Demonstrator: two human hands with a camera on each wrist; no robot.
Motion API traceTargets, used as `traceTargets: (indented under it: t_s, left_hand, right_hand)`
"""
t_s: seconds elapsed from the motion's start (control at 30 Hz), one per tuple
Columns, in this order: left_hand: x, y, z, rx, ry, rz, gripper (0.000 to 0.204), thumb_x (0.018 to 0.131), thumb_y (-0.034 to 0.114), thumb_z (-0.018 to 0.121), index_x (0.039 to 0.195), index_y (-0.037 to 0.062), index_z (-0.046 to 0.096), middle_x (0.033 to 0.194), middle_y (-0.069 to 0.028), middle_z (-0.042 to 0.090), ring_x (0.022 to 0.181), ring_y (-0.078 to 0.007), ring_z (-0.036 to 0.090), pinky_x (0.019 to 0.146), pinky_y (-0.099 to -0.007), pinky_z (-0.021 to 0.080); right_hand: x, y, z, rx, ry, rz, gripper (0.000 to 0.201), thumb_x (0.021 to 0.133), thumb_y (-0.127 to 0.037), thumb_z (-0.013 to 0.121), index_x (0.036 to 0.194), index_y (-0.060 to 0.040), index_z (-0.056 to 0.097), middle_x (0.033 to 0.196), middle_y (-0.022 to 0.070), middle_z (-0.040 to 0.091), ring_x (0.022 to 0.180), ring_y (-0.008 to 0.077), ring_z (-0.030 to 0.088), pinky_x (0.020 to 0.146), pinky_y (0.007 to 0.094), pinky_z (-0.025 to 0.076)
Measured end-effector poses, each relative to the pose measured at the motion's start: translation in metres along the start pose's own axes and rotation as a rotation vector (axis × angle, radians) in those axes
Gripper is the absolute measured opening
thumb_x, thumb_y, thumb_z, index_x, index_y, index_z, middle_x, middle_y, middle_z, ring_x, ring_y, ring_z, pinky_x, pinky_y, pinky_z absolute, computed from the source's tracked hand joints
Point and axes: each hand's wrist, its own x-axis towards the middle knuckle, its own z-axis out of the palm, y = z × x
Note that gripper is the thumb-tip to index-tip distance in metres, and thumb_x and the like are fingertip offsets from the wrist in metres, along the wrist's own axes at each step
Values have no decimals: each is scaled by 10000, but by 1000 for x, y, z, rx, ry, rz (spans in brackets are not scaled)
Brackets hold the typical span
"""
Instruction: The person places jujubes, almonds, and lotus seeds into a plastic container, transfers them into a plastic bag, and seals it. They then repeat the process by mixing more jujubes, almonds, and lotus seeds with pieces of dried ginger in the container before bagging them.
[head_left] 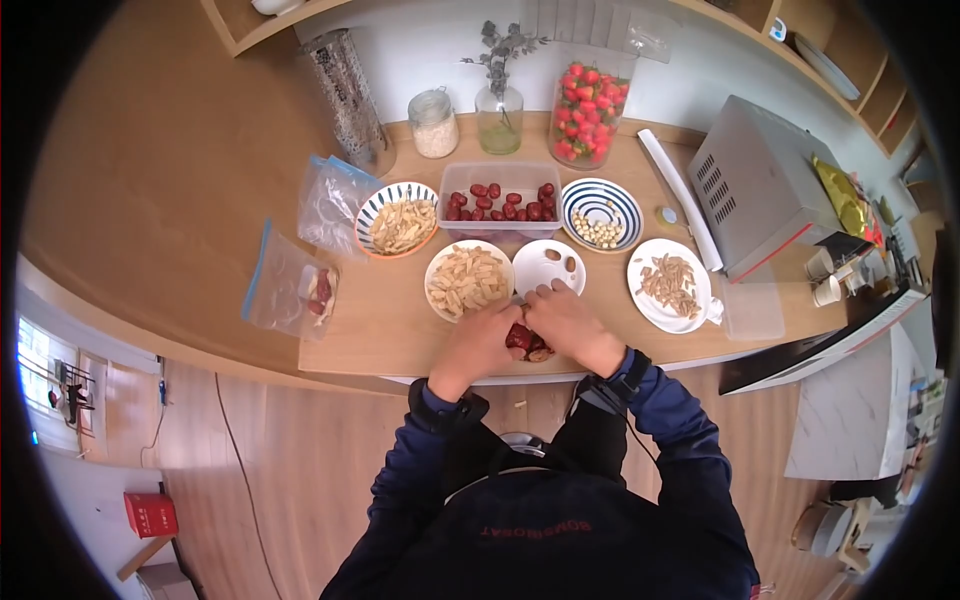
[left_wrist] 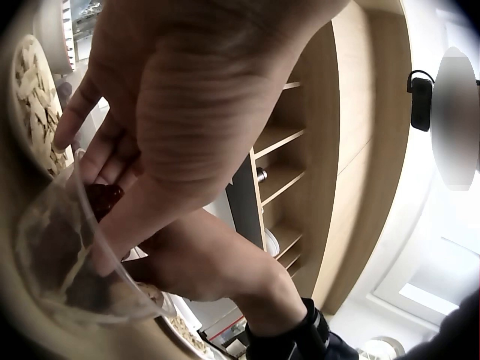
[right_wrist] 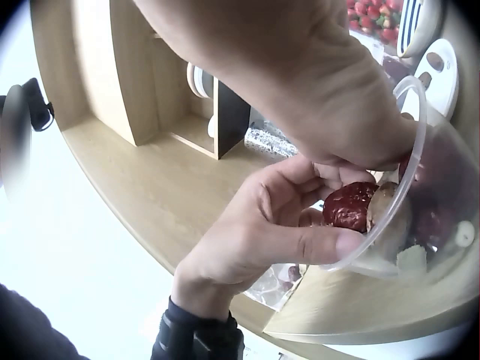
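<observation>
Both hands meet at a clear plastic cup near the counter's front edge. Inside it are wrinkled red dates, a pale round seed and pale slices. My left hand pinches a red date at the cup's mouth, fingers behind it and thumb just inside the rim. From the far side my right hand reaches over the rim, its fingers bent down among the contents; their tips are hidden. Just beyond the hands stand a bowl of pale slices and a small white plate with two brown pieces.
Behind stand a tub of red dates, a patterned bowl of slices and a blue-ringed bowl of seeds. A plate of brown slivers is right, before a grey appliance. Left lies a zip bag.
</observation>
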Motion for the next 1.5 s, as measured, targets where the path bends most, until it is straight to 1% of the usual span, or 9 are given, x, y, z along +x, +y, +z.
traceTargets:
  t_s: [0.37,0.67,0.77,0.97,1.07,1.17,1.23,1.27,1.5]
  left_hand:
    - [-6,-2,4,-112,42,3,386,699,99,817,1038,88,633,1002,-114,634,983,-357,628,846,-441,493]
    - [-13,4,6,-165,132,15,391,710,60,811,1071,76,658,987,-117,653,985,-349,632,851,-425,496]
    - [-14,5,7,-124,177,32,386,705,48,815,1061,69,669,998,-120,669,984,-349,638,855,-418,503]
    - [-18,9,7,-124,337,11,382,721,71,842,1064,49,676,1014,-133,688,927,-342,669,827,-403,532]
    - [-19,13,4,-204,400,-50,382,740,92,852,1075,36,677,997,-124,694,899,-294,681,813,-382,538]
    - [-17,20,-3,-292,434,-114,382,761,106,853,1092,28,680,970,-109,705,877,-226,677,789,-353,536]
    - [-8,22,-20,-271,480,-128,373,776,108,849,1098,21,683,945,-99,715,855,-189,670,763,-334,534]
    - [1,17,-27,-262,502,-104,367,780,119,846,1091,17,680,942,-114,712,842,-225,677,759,-349,539]
    - [99,-20,-68,22,517,-8,380,769,198,841,1057,20,668,936,-162,708,876,-379,682,772,-443,546]
  right_hand:
    - [-10,26,-8,632,53,33,310,685,-4,725,981,-16,634,997,129,616,1022,345,604,884,429,496]
    - [-25,18,1,938,190,212,324,739,0,708,1050,-16,618,987,120,664,828,275,641,797,370,523]
    - [-25,14,0,947,322,228,279,742,-4,726,1003,-18,630,949,143,691,853,308,666,768,400,539]
    - [-9,22,1,1183,643,353,256,826,-47,750,1059,-16,649,885,91,692,775,206,626,729,341,528]
    - [31,51,-13,1083,770,445,272,858,-117,759,1081,-8,649,874,100,703,759,216,651,707,337,530]
    - [68,87,-9,973,670,519,330,860,-173,767,1123,-10,651,880,122,717,739,236,677,685,350,533]
    - [67,90,-5,868,790,478,380,855,-195,772,1165,-13,647,873,137,722,737,252,691,684,361,538]
    - [64,90,-8,812,848,459,406,853,-205,775,1186,-15,644,870,144,724,736,260,699,683,367,540]
    - [-22,40,-12,957,527,452,234,848,-126,743,1061,-37,706,884,144,730,831,303,707,759,394,554]
